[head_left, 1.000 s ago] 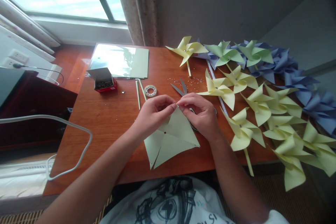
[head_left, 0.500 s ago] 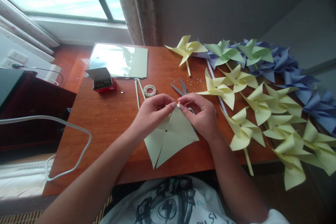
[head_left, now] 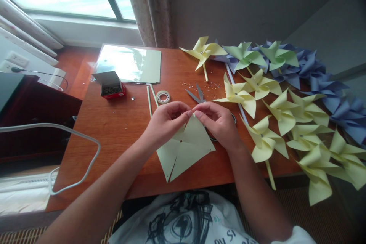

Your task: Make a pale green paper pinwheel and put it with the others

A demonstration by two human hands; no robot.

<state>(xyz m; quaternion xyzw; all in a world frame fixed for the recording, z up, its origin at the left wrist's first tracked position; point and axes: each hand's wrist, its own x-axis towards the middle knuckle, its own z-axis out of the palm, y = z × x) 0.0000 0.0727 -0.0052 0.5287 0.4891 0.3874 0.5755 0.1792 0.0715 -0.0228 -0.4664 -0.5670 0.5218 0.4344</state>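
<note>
A pale yellow-green paper square (head_left: 190, 152), slit in from its corners and with a small hole at its middle, lies over the near part of the table. My left hand (head_left: 171, 122) pinches the far corner of this paper between thumb and fingers. Right beside it, my right hand (head_left: 219, 124) grips the same corner, the two thumb tips nearly meeting. Whatever the fingertips cover at that corner is hidden. Scissors (head_left: 198, 94) lie with blades apart beyond my right hand, which partly covers them. A tape roll (head_left: 163, 97) and two rolled paper sticks (head_left: 149, 101) rest beyond my left hand.
Finished yellow pinwheels (head_left: 264, 139) spread over the right side, with green pinwheels (head_left: 244, 56) and blue pinwheels (head_left: 311, 65) behind. A red box (head_left: 113, 90) of small dark pieces stands left, before a stack of sheets (head_left: 153, 65). A white cable (head_left: 85, 133) crosses the table's left edge.
Both hands stay at the paper's far corner. The right thumb has shifted slightly over the corner tip, which showed between the thumbs before. The paper's right corner has moved a little left.
</note>
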